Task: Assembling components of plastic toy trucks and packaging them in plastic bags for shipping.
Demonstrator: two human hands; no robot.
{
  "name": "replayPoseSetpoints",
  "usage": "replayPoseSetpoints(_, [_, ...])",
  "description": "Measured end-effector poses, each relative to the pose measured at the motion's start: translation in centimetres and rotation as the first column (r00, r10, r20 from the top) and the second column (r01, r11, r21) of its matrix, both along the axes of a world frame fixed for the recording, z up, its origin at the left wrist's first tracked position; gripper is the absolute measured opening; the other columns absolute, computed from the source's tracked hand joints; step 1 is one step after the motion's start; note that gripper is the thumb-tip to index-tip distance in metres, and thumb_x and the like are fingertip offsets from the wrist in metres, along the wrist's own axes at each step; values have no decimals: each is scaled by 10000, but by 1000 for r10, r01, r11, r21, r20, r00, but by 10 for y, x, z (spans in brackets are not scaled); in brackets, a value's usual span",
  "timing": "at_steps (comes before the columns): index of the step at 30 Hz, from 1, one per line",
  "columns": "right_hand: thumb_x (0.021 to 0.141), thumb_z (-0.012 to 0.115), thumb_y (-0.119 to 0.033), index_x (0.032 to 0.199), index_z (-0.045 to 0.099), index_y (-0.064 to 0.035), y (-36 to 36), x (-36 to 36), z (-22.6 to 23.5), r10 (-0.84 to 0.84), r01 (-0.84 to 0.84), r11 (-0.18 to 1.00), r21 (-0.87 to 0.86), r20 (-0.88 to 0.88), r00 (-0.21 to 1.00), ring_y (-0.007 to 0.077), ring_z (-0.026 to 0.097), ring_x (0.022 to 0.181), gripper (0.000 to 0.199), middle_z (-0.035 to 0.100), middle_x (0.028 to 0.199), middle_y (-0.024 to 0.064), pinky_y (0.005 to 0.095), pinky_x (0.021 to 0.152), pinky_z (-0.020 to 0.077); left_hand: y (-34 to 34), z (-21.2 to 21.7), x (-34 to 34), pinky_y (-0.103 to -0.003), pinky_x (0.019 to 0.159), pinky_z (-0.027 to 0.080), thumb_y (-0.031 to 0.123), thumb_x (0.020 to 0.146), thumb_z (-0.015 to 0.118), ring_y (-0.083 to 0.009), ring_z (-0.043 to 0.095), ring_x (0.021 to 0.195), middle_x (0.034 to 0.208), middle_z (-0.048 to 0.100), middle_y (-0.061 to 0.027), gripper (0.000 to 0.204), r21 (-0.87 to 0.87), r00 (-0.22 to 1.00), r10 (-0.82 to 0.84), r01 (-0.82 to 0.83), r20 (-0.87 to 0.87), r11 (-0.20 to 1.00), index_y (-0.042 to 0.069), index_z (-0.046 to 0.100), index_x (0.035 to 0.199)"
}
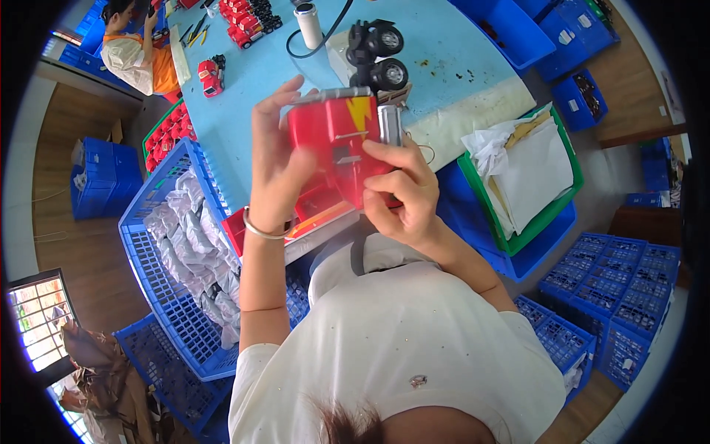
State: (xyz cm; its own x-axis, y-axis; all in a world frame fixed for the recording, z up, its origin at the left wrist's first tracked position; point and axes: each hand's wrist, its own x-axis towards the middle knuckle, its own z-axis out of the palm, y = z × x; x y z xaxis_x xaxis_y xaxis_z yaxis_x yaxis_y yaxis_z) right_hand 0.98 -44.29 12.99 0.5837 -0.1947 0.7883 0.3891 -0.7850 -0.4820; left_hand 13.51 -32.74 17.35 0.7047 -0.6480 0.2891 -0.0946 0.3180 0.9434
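Up close before my chest is a red toy truck body [336,140] with a yellow lightning mark and silver trim, slightly blurred. My left hand [277,159] grips its left side, thumb across the front and fingers behind. On its right side, the bent fingers of my right hand [403,189] press against the red shell. A black wheeled toy chassis [376,58] with big tyres sits on the table just beyond the truck body. Below my hands, at the table's near edge, lies a red piece with an orange stripe [322,220], partly covered by my left wrist.
The blue table [436,44] also bears a white cylinder [308,26] with a dark cable, red toy trucks [248,22] and pliers [198,33]. Left stands a blue basket [174,311] of wrapped items; right, a green tray [573,159] with paper. A person [137,55] is at far left.
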Motion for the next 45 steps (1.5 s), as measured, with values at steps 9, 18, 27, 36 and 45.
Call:
replayPoseSetpoints(9, [801, 609, -218, 810, 550, -16, -46, -22, 25, 146, -149, 929, 337, 34, 989, 339, 545, 954, 211, 553, 1119, 181, 374, 799, 448, -33, -33, -5, -279, 643, 523, 336, 926, 470, -165, 615, 795, 980, 613, -113, 352, -35, 746, -112, 119, -656, 992, 17, 532, 1062])
replayPoseSetpoints(18, [762, 555, -258, 695, 519, -61, -153, -62, 77, -168, 187, 871, -455, 84, 982, 238, 523, 720, 211, 563, 748, 62, 356, 739, 327, -79, -117, -63, -303, 631, 513, 394, 914, 466, -175, 603, 765, 917, 619, -96, 409, -188, 213, -347, 534, -913, 824, 8, 561, 1009])
replayPoseSetpoints(27, [743, 495, -200, 676, 481, -86, -255, -145, 19, -129, 110, 988, -105, -200, 971, 215, 484, 661, 133, 540, 718, 34, 360, 729, 309, -216, -270, -67, -348, 750, 487, 315, 869, 521, -228, 583, 894, 979, 593, -116, 377, -225, -93, -350, 907, -932, 357, -6, 538, 1066])
replayPoseSetpoints(36, [867, 525, -207, 1340, 280, -1, -464, -353, -291, -785, 966, 257, -2, -584, 207, 331, 197, 1339, 571, 208, 1439, 193, 438, 1083, 180, -367, -253, -255, -292, 896, 414, 120, 792, 669, -203, 516, 1033, 1137, 506, -101, 551, 139, 282, -428, 932, -859, 333, -35, 392, 1242])
replayPoseSetpoints(45, [859, 502, -69, 1374, 249, -20, -471, -346, -352, -639, 950, 277, -145, -766, 69, 321, 326, 1291, 576, 342, 1391, 191, 459, 1069, 218, -405, -349, -313, -386, 886, 407, 241, 815, 650, -289, 517, 1001, 1070, 520, -160, 455, 809, 863, -503, 331, -51, 486, -26, 455, 1127])
